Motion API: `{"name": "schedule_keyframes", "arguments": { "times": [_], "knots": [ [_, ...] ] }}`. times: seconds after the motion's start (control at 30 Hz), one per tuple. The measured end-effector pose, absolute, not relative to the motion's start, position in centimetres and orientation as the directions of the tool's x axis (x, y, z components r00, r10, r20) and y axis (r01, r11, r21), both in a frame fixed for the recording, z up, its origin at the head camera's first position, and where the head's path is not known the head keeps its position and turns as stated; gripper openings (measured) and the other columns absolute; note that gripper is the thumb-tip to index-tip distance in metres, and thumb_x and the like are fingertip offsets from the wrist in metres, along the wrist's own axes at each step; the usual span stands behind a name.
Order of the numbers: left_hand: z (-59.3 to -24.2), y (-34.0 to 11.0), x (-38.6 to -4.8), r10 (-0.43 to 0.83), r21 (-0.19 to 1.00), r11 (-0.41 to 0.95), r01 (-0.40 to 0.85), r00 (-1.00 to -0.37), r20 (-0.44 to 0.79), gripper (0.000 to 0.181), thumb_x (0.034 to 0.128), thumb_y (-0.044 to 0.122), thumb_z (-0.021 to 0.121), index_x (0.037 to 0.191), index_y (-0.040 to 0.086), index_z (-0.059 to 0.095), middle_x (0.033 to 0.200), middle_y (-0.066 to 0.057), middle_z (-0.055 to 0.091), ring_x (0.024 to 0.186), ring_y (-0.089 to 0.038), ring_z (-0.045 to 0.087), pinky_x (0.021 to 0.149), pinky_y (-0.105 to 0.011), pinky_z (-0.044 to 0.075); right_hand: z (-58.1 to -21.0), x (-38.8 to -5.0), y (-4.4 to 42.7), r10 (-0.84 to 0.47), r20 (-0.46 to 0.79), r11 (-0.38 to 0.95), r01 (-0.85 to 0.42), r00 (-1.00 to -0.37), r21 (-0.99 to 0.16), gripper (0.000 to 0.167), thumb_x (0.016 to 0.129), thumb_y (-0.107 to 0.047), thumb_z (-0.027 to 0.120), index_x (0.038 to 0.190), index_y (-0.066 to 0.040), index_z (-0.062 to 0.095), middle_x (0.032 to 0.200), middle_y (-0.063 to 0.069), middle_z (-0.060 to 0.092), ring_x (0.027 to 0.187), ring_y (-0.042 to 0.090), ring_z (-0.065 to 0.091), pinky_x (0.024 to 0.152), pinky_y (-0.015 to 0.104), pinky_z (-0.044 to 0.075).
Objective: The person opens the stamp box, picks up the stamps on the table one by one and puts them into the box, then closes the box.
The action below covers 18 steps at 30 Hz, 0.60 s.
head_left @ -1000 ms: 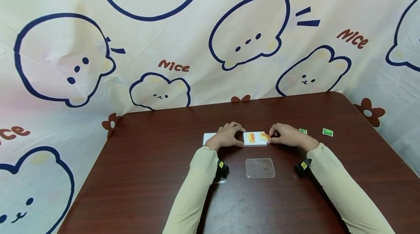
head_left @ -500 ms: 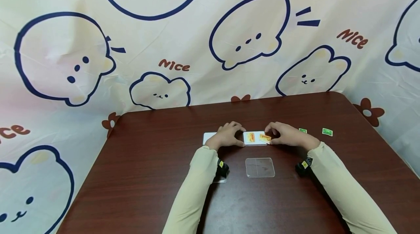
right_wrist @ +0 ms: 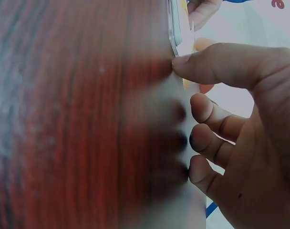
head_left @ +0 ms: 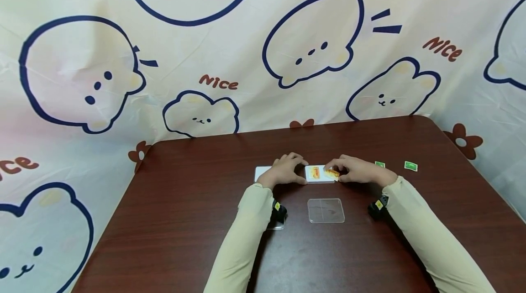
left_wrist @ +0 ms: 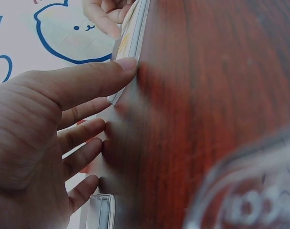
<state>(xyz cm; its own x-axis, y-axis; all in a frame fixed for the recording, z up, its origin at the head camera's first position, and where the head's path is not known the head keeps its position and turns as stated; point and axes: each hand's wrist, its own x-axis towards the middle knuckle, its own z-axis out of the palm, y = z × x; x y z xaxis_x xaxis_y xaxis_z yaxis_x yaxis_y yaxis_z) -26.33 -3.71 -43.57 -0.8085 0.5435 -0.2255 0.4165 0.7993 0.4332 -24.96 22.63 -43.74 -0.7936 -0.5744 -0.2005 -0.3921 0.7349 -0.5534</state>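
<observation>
A flat clear case (head_left: 322, 180) with a white face lies on the table. One small orange printed piece, like a sticker (head_left: 314, 173), lies flat on it. A second orange sticker (head_left: 334, 174) lies slantwise at the right end, reaching past the edge. My left hand (head_left: 283, 170) holds the case's left end, thumb (left_wrist: 127, 64) on the near corner, forefinger behind. My right hand (head_left: 357, 170) has its forefinger over the second sticker and its thumb (right_wrist: 183, 62) at the near right corner, seemingly pinching the sticker; their contact is partly hidden.
Another white-faced case (head_left: 261, 173) sits partly under my left hand. A clear cover (head_left: 326, 211) lies nearer me, and another clear piece (head_left: 276, 226) shows beside the left wrist camera. Two small green pieces, one the loose green rectangle (head_left: 411, 166), lie to the right.
My right hand first held the second orange sticker at its outer end, then loosened on it. Its forefinger has since moved left over the sticker. My left hand stays in place.
</observation>
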Motion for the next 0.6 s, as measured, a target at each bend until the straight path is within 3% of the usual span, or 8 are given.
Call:
{"name": "schedule_keyframes", "arguments": {
  "times": [0.6],
  "knots": [
    [-43.56, -3.66, -26.34, 0.540, 0.430, 0.802, 0.414, -0.810, -0.229, 0.056, 0.0863, 0.042, 0.070, 0.137, 0.027, 0.052, 0.153, 0.002, 0.035, 0.139, -0.023, 0.033, 0.113, -0.045, 0.028, -43.46, -25.30, 22.54, -0.588, -0.227, 0.735, -0.395, -0.776, -0.552, 0.042, 0.088, -0.007, 0.064, 0.128, -0.019, 0.059, 0.093, 0.004, 0.047, 0.087, 0.019, 0.043, 0.074, 0.031, 0.037]
  ]
}}
